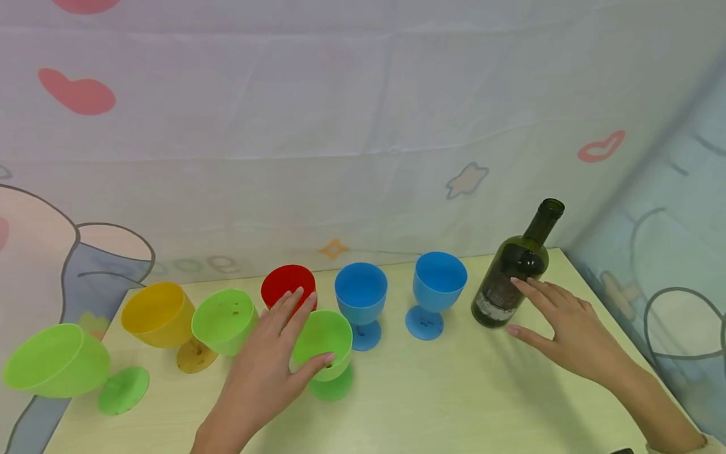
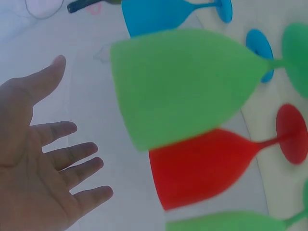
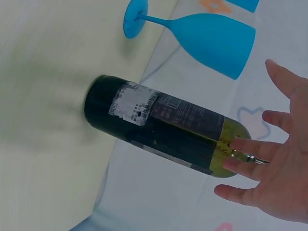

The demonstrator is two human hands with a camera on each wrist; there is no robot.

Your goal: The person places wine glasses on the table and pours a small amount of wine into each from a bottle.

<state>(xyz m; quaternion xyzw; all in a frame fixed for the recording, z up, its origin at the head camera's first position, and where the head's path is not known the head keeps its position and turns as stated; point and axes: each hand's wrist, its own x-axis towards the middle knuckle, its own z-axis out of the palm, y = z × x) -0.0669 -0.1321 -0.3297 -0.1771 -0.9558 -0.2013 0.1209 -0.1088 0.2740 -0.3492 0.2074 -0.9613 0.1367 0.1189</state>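
Note:
My left hand [image 1: 269,362], fingers extended and thumb apart, is over the row of plastic goblets. It is nearest a green goblet [image 1: 323,340] and overlaps the red goblet [image 1: 288,284] in the head view. The left wrist view has that hand [image 2: 33,163] beside the rims of the green goblet [image 2: 187,82] and red goblet [image 2: 202,168], holding nothing. On the right, a dark green glass wine bottle [image 1: 505,277] with a worn label stands upright. My right hand [image 1: 573,334] is near it with fingers spread; in the right wrist view, its fingers overlap the bottle's [image 3: 163,125] shoulder and neck.
Two blue goblets [image 1: 361,293] [image 1: 439,280] stand between the left hand and the bottle. Farther left are a green goblet [image 1: 224,321], a yellow goblet [image 1: 159,315] and another green goblet [image 1: 57,359] near the table's left edge. A printed cloth [image 1: 363,126] hangs behind the pale table [image 1: 431,403].

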